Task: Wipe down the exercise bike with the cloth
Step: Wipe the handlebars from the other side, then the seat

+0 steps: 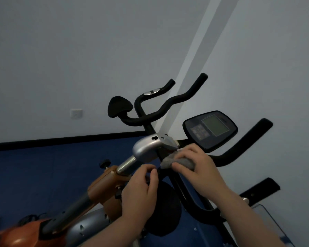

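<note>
While the left hand is curling around the black handlebar tube, bracing it, the right hand is pressing a crumpled grey cloth against the orange-and-silver exercise bike.
Wiping is under way at the silver stem clamp; next likely calls for reaching toward the black console.

Tilted across the frame, the exercise bike fills the centre and lower half, its black handlebars reaching toward the upper middle and its console sitting right of centre. Just below the console, the right hand presses a grey cloth against the bar beside the silver stem cover, while the left hand, fingers curled, grips the dark frame just left of the cloth. A white wall socket sits at the left of the frame above the blue floor.
</note>
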A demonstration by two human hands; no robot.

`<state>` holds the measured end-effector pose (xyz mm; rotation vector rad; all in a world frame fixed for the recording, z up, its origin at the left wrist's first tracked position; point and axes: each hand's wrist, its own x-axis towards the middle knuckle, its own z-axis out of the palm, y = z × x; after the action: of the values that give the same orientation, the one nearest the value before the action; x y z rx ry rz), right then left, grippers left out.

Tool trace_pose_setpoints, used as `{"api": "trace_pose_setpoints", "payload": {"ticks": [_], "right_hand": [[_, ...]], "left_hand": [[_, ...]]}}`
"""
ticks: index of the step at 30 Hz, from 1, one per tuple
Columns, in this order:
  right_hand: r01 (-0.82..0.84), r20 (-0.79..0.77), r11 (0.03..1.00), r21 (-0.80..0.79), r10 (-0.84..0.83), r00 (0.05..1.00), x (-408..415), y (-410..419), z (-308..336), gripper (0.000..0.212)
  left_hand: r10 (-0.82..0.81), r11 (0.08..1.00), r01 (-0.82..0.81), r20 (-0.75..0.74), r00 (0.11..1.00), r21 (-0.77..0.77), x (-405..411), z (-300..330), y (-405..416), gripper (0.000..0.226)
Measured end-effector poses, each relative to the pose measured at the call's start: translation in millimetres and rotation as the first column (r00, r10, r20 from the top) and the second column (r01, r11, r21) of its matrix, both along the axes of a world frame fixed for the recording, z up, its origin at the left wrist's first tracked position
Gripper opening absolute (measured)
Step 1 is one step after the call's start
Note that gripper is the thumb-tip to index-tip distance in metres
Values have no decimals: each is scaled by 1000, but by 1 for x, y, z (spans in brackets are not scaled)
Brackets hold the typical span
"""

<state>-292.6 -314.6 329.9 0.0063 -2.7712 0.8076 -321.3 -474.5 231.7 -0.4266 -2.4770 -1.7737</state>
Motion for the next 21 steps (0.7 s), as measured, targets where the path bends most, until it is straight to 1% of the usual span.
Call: {"api": "trace_pose_setpoints", "payload": {"ticks": [1,2,3,4,6,7,8,9,10,11,12,13,15,16,17,20,21], "right_hand": [[65,-58,994,-91,-70,996,13,-2,0,5],[137,-85,967,-215,-158,984,25,-4,1,5],[207,-69,909,-362,-247,967,36,-5,3,7],[273,-16,818,-506,-325,946,45,-6,6,12],[368,125,573,-732,-418,900,60,-8,11,25],[378,182,444,-812,-424,887,67,-10,13,32],[366,222,320,-874,-408,886,72,-13,15,37],[341,245,211,-916,-378,893,78,-18,16,43],[311,257,115,-943,-342,904,82,-22,16,48],[286,261,41,-957,-300,917,86,-26,15,51],[268,262,-10,-963,-257,930,89,-29,15,53],[250,255,-54,-967,-223,941,93,-32,15,53],[219,229,-79,-973,-163,960,97,-34,18,54],[203,210,-56,-977,-155,965,101,-34,19,53],[197,195,2,-980,-153,969,105,-34,21,53],[225,184,290,-930,-163,969,120,-33,22,54],[227,166,355,-907,-193,967,124,-32,22,52]], "left_hand": [[1,1000,-2,16,1000,11,0,0,0,21],[-2,1000,1,30,1000,17,1,1,0,20],[-9,1000,8,39,999,23,1,3,0,19],[-21,999,20,35,999,34,1,6,-1,18],[-57,995,60,-43,997,76,0,18,-2,19],[-101,988,110,-93,991,105,1,27,-3,22],[-179,971,196,-130,975,139,2,37,-3,28],[-292,935,312,-133,947,171,4,48,-2,35],[-413,885,424,-99,905,190,7,59,0,39],[-515,834,514,-48,856,202,11,67,2,43],[-587,790,573,-2,810,217,14,74,5,42],[-633,756,609,27,774,239,19,81,7,37],[-643,736,597,54,764,319,23,90,8,22],[-630,741,580,52,775,339,23,93,8,20],[-615,749,562,52,787,352,23,95,7,21],[-552,794,492,83,830,358,18,98,4,24],[-528,812,472,88,845,343,17,98,5,22]]}}
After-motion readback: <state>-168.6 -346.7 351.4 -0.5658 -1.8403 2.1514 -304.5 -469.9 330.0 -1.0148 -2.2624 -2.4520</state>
